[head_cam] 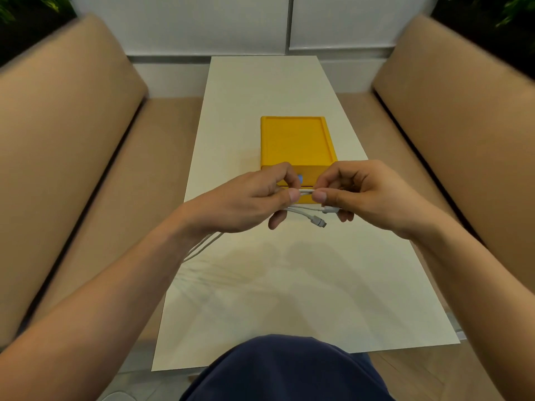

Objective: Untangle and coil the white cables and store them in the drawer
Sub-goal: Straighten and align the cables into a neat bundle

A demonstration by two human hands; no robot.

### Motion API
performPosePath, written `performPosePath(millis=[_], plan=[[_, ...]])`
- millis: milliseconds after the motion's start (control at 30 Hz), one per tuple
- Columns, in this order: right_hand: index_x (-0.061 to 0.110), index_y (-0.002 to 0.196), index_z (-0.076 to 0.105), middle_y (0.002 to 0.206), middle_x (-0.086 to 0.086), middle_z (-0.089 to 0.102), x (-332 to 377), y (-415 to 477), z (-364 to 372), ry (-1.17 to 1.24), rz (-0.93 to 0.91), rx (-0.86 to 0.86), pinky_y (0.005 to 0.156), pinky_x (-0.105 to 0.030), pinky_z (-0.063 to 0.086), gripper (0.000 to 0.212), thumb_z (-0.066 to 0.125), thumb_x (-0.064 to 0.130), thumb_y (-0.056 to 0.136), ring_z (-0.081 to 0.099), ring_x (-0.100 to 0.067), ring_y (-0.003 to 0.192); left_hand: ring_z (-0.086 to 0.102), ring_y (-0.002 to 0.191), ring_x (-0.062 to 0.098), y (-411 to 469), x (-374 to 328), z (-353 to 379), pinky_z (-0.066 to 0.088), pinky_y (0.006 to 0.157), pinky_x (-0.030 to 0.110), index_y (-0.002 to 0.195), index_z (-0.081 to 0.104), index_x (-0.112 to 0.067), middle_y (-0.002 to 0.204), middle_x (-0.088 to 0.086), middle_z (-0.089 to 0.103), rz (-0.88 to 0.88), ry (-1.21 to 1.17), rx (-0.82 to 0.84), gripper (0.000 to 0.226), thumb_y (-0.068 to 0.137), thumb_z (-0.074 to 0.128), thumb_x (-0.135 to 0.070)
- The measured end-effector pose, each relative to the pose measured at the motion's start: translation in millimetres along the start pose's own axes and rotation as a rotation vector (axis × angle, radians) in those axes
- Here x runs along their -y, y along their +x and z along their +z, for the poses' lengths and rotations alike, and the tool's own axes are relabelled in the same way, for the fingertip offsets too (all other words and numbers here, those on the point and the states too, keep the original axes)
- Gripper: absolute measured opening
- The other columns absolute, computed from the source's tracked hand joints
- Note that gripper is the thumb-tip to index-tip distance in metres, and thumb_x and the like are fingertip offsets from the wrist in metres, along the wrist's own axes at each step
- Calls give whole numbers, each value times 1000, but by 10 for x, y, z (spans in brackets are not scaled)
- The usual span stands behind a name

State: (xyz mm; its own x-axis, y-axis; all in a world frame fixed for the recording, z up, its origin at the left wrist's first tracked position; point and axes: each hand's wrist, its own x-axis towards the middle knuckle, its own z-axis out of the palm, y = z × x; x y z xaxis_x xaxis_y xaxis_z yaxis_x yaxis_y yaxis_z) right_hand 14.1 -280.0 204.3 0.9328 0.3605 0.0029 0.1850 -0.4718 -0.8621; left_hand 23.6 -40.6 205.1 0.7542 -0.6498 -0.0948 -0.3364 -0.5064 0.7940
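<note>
Forearms (115, 285) inward; left hand (249, 199), right hand (369, 195), fingers (293, 195) tight around white cables (307, 191).

The white counter (289, 285) is long and narrow and runs down the centre of the view. Its far end lies near a white panelled wall (202, 24), where a vertical seam separates two panels. A tan upholstered left sofa (72, 125) and a matching right sofa (463, 111) flank the counter, each with a backrest above a seat cushion. Dark green foliage (17, 10) fills both upper corners. Dark blue fabric (289, 371) covers the lower centre, overlapping the counter's near edge. Pale floor (419, 380) shows beside it.
</note>
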Motion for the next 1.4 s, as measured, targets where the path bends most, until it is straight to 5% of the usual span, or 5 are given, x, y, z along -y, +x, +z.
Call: performPosePath(millis=[267, 800, 1133, 1267, 1400], plan=[[17, 98, 78, 82, 3, 74, 18, -24, -53, 100, 65, 66, 64, -29, 53, 7, 75, 19, 91, 63, -15, 65, 37, 49, 10, 2, 1, -7, 33, 51, 17, 105, 44, -15, 64, -3, 65, 11, 33, -8, 12, 110, 41, -25], [6, 106, 76, 89, -13, 75, -78, 5, -151, 389, 179, 43, 70, -25, 59, 29, 77, 11, 77, 71, -20, 77, 42, 47, 6, 66, 8, 11, 34, 51, 14, 98, 50, -17, 63, -5, 69, 16, 57, -46, 17, 111, 42, -25], [18, 111, 76, 101, 8, 80, -41, -76, -247, 119, 21, 49, 89, -34, 62, 38, 83, 16, 74, 77, -20, 93, 39, 44, 7, 45, 60, -37, 31, 49, 13, 96, 52, -18, 60, 0, 68, 9, 39, -76, 15, 109, 45, -19], [27, 118, 77, 99, 9, 74, -28, -71, -271, -248, -174, -39, 71, -15, 49, 31, 78, 20, 88, 69, -8, 82, 37, 46, 8, 28, 77, -65, 33, 50, 16, 96, 52, -19, 60, 0, 67, -9, -31, -75, 15, 109, 45, -22], [25, 119, 76, 94, 17, 77, 4, -56, -278, -261, -132, -43, 82, -32, 60, 30, 68, 33, 92, 75, -6, 87, 40, 49, 7, 18, 65, -85, 34, 52, 14, 102, 56, -16, 62, -1, 67, -14, -22, -92, 15, 109, 45, -23]])
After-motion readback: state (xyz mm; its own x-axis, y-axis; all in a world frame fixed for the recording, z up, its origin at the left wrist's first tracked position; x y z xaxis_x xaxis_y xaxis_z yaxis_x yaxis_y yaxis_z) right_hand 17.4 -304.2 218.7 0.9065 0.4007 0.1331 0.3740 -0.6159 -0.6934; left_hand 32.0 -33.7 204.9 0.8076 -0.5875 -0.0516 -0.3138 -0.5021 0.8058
